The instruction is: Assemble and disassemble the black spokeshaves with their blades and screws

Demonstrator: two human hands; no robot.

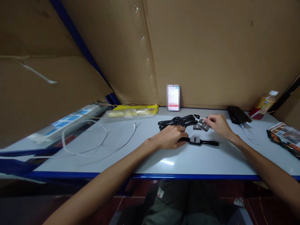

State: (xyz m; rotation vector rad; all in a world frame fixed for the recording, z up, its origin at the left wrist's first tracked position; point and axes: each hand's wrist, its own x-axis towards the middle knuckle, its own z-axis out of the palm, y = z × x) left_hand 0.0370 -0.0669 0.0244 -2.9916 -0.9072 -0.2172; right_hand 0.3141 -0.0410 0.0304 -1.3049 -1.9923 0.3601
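Observation:
A black spokeshave [209, 143] with a grey blade [194, 139] at its middle lies across the table in front of me. My left hand [172, 137] is closed around its left handle. Behind that hand several more black spokeshaves [179, 120] are piled together. My right hand [217, 124] is pinched just above several loose grey blades [205, 127]. A tiny dark bit shows at its fingertips, too small to name. One small black part [197, 116] lies behind the blades.
A phone [173, 97] leans on the cardboard wall at the back. Yellow packaging [136, 110] and a white cable [105, 131] lie left. On the right are a black case [238, 115], a drink bottle [267, 103] and printed packets [287, 136]. The blue table edge [145, 176] runs in front.

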